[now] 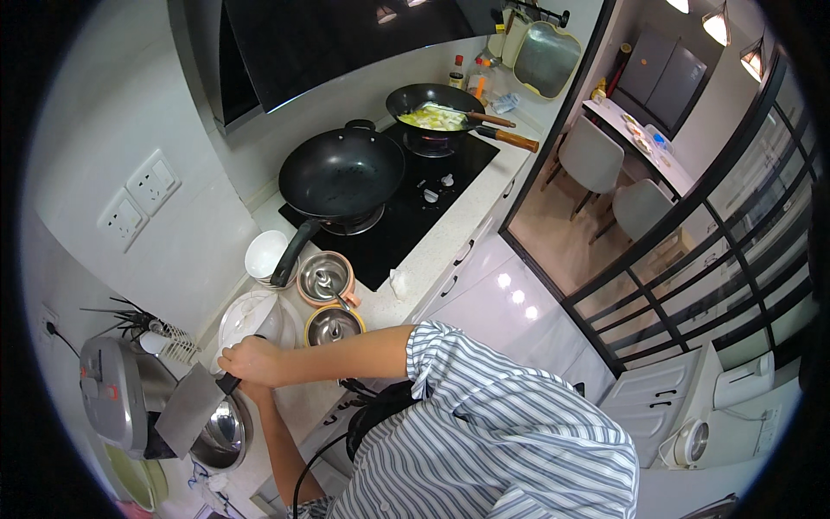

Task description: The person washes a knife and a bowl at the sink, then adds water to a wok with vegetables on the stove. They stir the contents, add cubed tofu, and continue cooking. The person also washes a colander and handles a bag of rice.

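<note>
My right hand (pixel 254 361) is closed around a dark handle, with a pale kitchen knife blade (pixel 262 318) rising from it over a white lidded dish (pixel 236 316). Just below and partly hidden by it, my left hand (pixel 255 391) grips the black handle of a cleaver (pixel 188 410). The cleaver's broad blade slants down to the left, in front of an electric pressure cooker (pixel 107 389) and partly over a stainless steel basin (pixel 224 447). Near my right forearm stand a yellow-rimmed steel bowl (pixel 318 314) and a pink-rimmed steel cup (pixel 310 261), each with a spoon inside.
A black wok (pixel 343 172) sits on the gas hob (pixel 415 224), its handle reaching over the counter by stacked white bowls (pixel 266 253). Behind it, a second wok (pixel 415 97) holds greenish-yellow food and a turner. A crumpled white cloth or tissue (pixel 399 284) lies near the counter edge.
</note>
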`<state>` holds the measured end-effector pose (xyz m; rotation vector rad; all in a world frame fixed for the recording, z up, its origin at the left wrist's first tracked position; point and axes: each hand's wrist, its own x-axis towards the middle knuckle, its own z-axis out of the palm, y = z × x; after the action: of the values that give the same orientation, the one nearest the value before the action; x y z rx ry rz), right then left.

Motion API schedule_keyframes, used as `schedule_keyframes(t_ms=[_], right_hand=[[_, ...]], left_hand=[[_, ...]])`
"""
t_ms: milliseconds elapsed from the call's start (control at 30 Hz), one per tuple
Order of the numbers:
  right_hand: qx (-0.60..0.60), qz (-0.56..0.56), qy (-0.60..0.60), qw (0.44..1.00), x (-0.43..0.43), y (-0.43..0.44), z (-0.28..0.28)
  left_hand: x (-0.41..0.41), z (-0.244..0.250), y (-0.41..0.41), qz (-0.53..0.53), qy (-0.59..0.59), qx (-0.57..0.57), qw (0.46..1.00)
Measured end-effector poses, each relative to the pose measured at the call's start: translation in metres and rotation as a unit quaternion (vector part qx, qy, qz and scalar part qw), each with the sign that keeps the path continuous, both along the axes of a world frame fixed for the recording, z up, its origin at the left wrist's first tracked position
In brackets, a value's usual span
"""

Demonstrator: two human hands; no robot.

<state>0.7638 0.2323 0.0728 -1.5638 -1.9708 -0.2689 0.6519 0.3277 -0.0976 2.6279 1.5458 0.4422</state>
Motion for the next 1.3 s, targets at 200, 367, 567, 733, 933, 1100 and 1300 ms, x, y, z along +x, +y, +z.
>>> schedule_keyframes(t_ms=[200,367,567,733,933,1100,1300], right_hand=[[-0.065,0.003,0.026,0.998,0.000,0.006,-0.013],[-0.085,0.004,0.114,0.990,0.022,-0.006,-0.019],[-0.162,0.035,0.064,0.984,0.003,-0.016,-0.004],[-0.213,0.006,0.046,0.976,0.010,-0.017,-0.004],[-0.205,0.017,0.102,0.973,0.011,-0.017,-0.018],[-0.178,-0.010,0.108,0.978,0.016,-0.022,-0.020],[-0.133,-0.049,0.094,0.985,0.023,-0.057,0.032]], left_hand=[[-0.010,-0.020,0.022,-0.067,-0.077,-0.039,0.994],[0.027,-0.012,-0.007,-0.132,-0.401,-0.027,0.906],[-0.015,-0.030,0.006,0.016,-0.443,-0.100,0.891],[-0.018,0.030,-0.035,0.152,-0.574,-0.369,0.715],[-0.049,0.057,-0.034,0.031,-0.553,-0.550,0.625],[-0.031,0.087,-0.025,-0.009,-0.527,-0.584,0.618],[-0.035,0.104,-0.028,0.025,-0.541,-0.560,0.628]])
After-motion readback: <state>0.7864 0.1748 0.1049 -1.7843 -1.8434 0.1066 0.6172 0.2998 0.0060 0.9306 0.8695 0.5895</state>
